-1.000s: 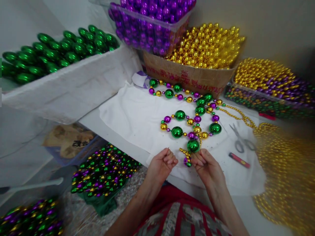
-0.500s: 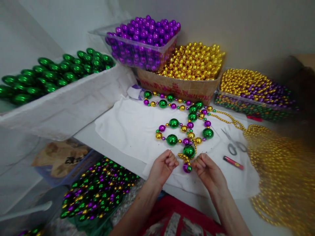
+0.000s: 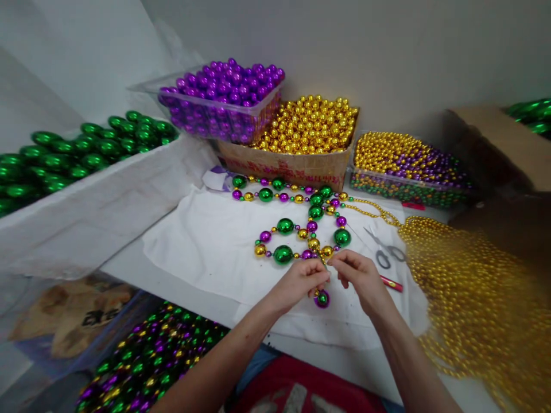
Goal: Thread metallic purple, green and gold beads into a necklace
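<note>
A bead necklace of green, purple and gold balls (image 3: 283,254) lies looped on the white cloth (image 3: 206,241). My left hand (image 3: 303,281) is closed in a pinch on the necklace's near end, over some small gold beads. Just to its right, my right hand (image 3: 355,274) pinches close to the same spot; what is between its fingertips is too small to make out. Below the fingers hangs or lies a purple ball with a green bead (image 3: 322,299). The large green ball at this end is hidden behind my hands.
Scissors (image 3: 383,258) and a red lighter-like stick (image 3: 391,283) lie right of my hands. Gold bead strands (image 3: 465,287) heap at the right. Behind stand a purple-ball tub (image 3: 224,103), a gold-ball carton (image 3: 284,164) and a small-bead tub (image 3: 400,186). A white box (image 3: 107,201) holds green ovals.
My hands have come together from either side of the necklace's end and moved up over it, covering the large green ball. The view has turned to the right.
</note>
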Demonstrator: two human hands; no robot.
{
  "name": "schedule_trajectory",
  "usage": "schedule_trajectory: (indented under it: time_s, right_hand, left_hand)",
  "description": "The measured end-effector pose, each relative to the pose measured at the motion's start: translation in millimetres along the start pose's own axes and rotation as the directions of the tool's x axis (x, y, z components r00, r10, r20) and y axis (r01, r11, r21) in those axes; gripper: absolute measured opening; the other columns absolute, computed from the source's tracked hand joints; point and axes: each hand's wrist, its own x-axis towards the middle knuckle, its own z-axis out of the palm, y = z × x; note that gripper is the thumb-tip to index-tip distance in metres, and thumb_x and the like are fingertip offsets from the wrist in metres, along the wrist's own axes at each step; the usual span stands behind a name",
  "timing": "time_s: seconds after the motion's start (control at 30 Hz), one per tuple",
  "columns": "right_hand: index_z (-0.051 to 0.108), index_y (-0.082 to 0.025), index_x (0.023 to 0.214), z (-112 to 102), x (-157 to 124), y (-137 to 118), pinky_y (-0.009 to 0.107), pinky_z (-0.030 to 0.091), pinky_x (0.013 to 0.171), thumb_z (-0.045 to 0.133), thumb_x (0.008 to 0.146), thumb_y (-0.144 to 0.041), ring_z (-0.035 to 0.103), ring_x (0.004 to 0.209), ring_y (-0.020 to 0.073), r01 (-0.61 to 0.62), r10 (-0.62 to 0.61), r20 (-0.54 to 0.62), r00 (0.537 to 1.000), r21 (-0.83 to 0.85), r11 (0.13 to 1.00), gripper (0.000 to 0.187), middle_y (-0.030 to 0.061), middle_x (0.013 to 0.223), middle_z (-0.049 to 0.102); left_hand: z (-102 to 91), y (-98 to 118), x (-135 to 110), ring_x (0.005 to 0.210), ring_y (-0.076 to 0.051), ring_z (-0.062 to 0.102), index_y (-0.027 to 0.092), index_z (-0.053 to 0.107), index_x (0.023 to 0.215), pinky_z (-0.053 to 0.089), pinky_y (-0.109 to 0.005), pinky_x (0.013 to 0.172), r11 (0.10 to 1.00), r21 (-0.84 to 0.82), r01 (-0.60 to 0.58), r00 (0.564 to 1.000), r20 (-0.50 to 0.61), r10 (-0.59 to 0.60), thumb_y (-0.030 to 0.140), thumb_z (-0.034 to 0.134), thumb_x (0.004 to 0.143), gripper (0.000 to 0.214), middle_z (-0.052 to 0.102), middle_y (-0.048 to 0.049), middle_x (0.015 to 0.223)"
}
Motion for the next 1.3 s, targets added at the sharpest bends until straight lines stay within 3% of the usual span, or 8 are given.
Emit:
schedule_trajectory:
  time_s: [0.13, 0.33, 0.5, 0.63, 0.87, 1.0, 1.17, 1.3]
  right_hand:
    - [0.053, -0.023, 0.114, 1.8, -8.8, 17.4, 0.023, 0.034, 0.038, 0.057, 0.075, -0.042, 0.048, 0.050, 0.0091, -0.080, 0.078, 0.036, 0.996, 0.054, 0.995, 0.043, 0.0053, 0.107, 0.060]
    - [0.058, -0.016, 0.070, 3.4, -16.5, 29.4, 0.021, 0.029, 0.040, 0.061, 0.074, -0.037, 0.041, 0.046, 0.0085, -0.110, 0.111, 0.032, 0.993, -0.037, 0.993, 0.021, -0.0024, 0.054, 0.051]
    - [0.056, -0.018, 0.068, -0.6, -24.7, 19.2, 0.022, 0.028, 0.047, 0.059, 0.078, -0.036, 0.038, 0.049, 0.0082, -0.058, 0.053, -0.055, 0.997, -0.104, 0.993, 0.021, -0.0039, 0.055, 0.049]
    - [0.058, -0.018, 0.068, 4.3, -35.1, 17.6, 0.024, 0.033, 0.054, 0.058, 0.080, -0.033, 0.044, 0.058, 0.0107, -0.019, 0.020, 0.009, 1.000, -0.133, 0.991, 0.019, -0.0029, 0.059, 0.050]
    - [0.066, -0.020, 0.087, 5.9, -22.7, 26.3, 0.024, 0.034, 0.057, 0.063, 0.075, -0.031, 0.048, 0.066, 0.0130, -0.022, 0.025, 0.065, 0.998, -0.049, 0.999, 0.016, 0.0003, 0.074, 0.059]
    - [0.065, -0.018, 0.074, 13.0, -13.7, 26.9, 0.023, 0.030, 0.049, 0.069, 0.071, -0.035, 0.042, 0.055, 0.0103, -0.068, 0.058, 0.149, 0.987, 0.068, 0.995, 0.018, -0.0016, 0.063, 0.054]
    - [0.062, -0.017, 0.071, 20.3, -19.5, 28.6, 0.022, 0.030, 0.051, 0.068, 0.073, -0.034, 0.041, 0.057, 0.0093, -0.071, 0.048, 0.135, 0.990, 0.172, 0.983, 0.019, -0.0021, 0.063, 0.052]
    - [0.062, -0.017, 0.072, 19.9, -27.5, 28.8, 0.023, 0.035, 0.057, 0.067, 0.076, -0.035, 0.046, 0.064, 0.0105, -0.061, 0.033, 0.123, 0.992, 0.230, 0.971, 0.019, -0.0008, 0.069, 0.054]
  left_hand:
    - [-6.3, 0.3, -3.5, 0.046, -0.005, 0.045, 0.013, 0.053, 0.069, 0.032, -0.018, 0.044, 0.997, -0.045, 0.070, 0.998, 0.005, -0.070, 0.042, 0.061, 0.077, 0.031, 0.053, 0.0026, 0.058]
    - [-9.0, 1.4, -4.2, 0.045, -0.005, 0.047, 0.012, 0.057, 0.075, 0.035, -0.018, 0.044, 0.993, -0.095, 0.072, 0.997, -0.001, -0.072, 0.039, 0.065, 0.074, 0.028, 0.057, 0.0014, 0.060]
    - [-6.1, -0.9, -2.4, 0.045, -0.005, 0.047, 0.012, 0.060, 0.080, 0.040, -0.020, 0.046, 0.990, -0.128, 0.066, 0.995, -0.070, -0.076, 0.036, 0.066, 0.073, 0.025, 0.061, -0.0002, 0.067]
    - [-9.6, 0.9, -1.6, 0.050, -0.006, 0.049, 0.011, 0.062, 0.080, 0.041, -0.020, 0.049, 0.997, -0.078, 0.025, 0.994, -0.103, -0.033, 0.030, 0.069, 0.070, 0.022, 0.061, -0.0009, 0.070]
    - [-21.0, 18.9, -11.4, 0.062, -0.009, 0.056, 0.014, 0.061, 0.088, 0.045, -0.021, 0.059, 0.986, 0.149, -0.071, 0.993, 0.103, 0.056, 0.026, 0.065, 0.076, 0.018, 0.061, 0.0001, 0.071]
    - [-22.3, 31.8, -21.0, 0.072, -0.012, 0.059, 0.016, 0.064, 0.087, 0.045, -0.023, 0.066, 0.756, 0.569, -0.324, 0.945, 0.150, 0.292, 0.022, 0.059, 0.082, 0.009, 0.065, -0.0018, 0.079]
    - [-19.9, 24.7, -24.5, 0.077, -0.014, 0.058, 0.016, 0.062, 0.091, 0.046, -0.027, 0.070, 0.347, 0.792, -0.503, 0.781, 0.244, 0.575, 0.017, 0.048, 0.089, 0.014, 0.065, -0.0045, 0.081]
    - [-12.7, 8.2, -22.7, 0.080, -0.015, 0.058, 0.016, 0.061, 0.095, 0.047, -0.029, 0.073, 0.292, 0.796, -0.529, 0.677, 0.189, 0.711, 0.013, 0.046, 0.089, 0.016, 0.065, -0.0061, 0.084]
